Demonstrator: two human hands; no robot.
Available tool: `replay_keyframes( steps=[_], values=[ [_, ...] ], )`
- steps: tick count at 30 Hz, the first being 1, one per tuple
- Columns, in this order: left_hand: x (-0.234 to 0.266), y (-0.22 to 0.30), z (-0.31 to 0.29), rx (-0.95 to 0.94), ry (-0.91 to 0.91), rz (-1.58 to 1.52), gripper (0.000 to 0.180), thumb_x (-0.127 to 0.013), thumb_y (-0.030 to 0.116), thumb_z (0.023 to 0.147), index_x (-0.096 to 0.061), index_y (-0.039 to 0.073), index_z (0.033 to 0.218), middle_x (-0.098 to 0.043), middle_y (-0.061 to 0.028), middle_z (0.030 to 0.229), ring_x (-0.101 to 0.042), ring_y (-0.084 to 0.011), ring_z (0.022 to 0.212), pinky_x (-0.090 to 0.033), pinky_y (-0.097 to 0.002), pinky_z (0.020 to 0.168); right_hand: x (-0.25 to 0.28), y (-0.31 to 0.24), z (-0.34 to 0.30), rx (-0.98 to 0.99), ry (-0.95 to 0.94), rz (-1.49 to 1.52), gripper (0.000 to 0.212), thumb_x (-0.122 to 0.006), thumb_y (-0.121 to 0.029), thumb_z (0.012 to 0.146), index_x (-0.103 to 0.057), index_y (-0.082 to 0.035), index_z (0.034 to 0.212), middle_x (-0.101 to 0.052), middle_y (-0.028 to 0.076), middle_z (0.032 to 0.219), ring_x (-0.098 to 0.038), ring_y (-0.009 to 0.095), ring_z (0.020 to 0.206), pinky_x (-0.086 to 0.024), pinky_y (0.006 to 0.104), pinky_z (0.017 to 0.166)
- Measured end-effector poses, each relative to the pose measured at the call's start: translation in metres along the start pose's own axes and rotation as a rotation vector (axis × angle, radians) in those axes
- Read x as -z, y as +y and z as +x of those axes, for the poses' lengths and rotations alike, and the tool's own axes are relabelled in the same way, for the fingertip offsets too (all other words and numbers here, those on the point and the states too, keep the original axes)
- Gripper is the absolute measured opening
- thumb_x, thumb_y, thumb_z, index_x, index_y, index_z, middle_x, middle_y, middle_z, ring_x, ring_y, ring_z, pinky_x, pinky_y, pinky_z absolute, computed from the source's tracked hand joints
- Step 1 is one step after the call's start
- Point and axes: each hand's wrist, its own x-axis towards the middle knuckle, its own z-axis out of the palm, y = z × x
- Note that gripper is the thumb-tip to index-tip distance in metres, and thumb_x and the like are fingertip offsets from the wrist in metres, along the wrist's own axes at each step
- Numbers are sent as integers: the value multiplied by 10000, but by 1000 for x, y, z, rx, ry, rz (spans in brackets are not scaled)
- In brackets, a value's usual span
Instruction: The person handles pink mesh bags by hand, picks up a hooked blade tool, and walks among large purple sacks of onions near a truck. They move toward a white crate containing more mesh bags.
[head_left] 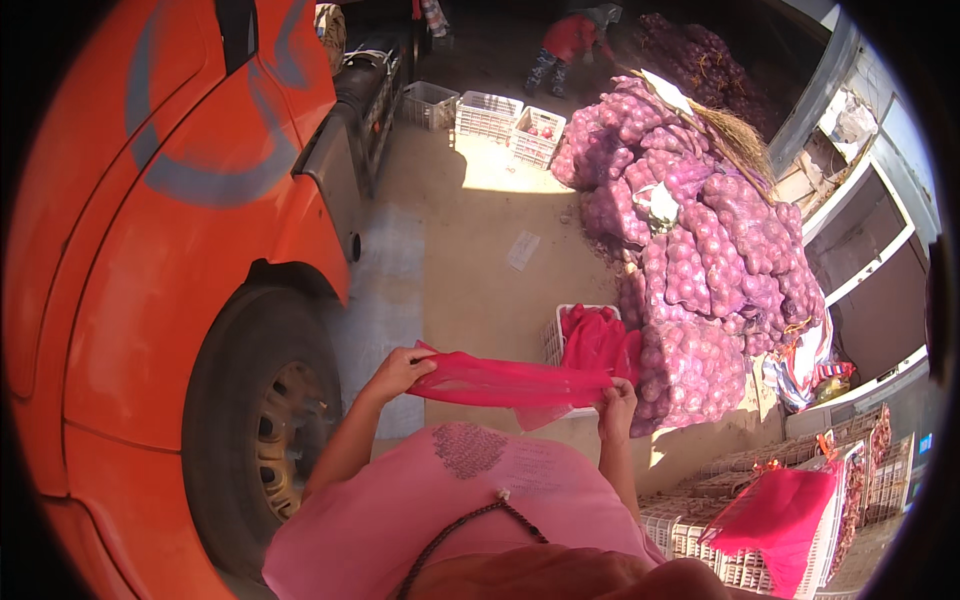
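A red mesh bag (pixel 505 382) is stretched sideways in front of my body, its middle sagging a little. My left hand (pixel 402 372) is closed on one end of it. At the other end my right hand (pixel 617 398) pinches the mesh. Just beyond my right hand stands a white plastic crate (pixel 553 343) with more red mesh bags (pixel 597 335) heaped in it and over its side. Part of that crate is hidden behind the stretched bag.
An orange truck (pixel 200 200) with a large wheel (pixel 270 400) stands close on the left. Filled onion sacks (pixel 690 370) are piled at the right. Several crates (pixel 488 115) and a bending person (pixel 570 45) are at the back; stacked crates (pixel 690 540) with red mesh (pixel 785 515) are near right.
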Motion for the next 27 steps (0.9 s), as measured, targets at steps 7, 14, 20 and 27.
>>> replay_keyframes(
  steps=[7, 14, 20, 27],
  values=[
    [-37, -17, 25, -137, 198, 371, 178, -571, 115, 844, -631, 24, 984, -637, -94, 850, -597, -139, 747, -477, -275, 653, 14, -47, 4, -248, -241, 619, 155, -492, -35, 862, -551, 35, 987, -626, 93, 903, -619, 135, 723, -522, 219, 620],
    [-13, -63, 62, 79, 482, -1016, 178, -460, 55, 898, -521, 36, 1064, -599, -73, 930, -609, -184, 749, -523, -303, 706, 3, -18, -54, -540, -698, -289, 215, -546, -204, 904, -593, -57, 754, -527, -30, 589, -426, 38, 449, -331, 188, 400],
    [12, -36, 27, 272, -262, -690, 255, -539, 186, 898, -567, -23, 1041, -631, -88, 890, -611, -150, 738, -513, -282, 719, 31, -21, -17, -373, -403, 648, 257, -530, -308, 908, -563, -53, 908, -450, -32, 571, -383, 57, 423, -330, 192, 381],
    [2, -21, 20, -91, -357, -1354, 290, -596, 251, 869, -561, 9, 1023, -577, -26, 907, -567, -149, 799, -474, -294, 779, -21, -39, -42, -171, -255, 197, 238, -587, -228, 881, -523, -53, 1028, -542, 6, 747, -497, 96, 563, -417, 222, 497]
  ],
)
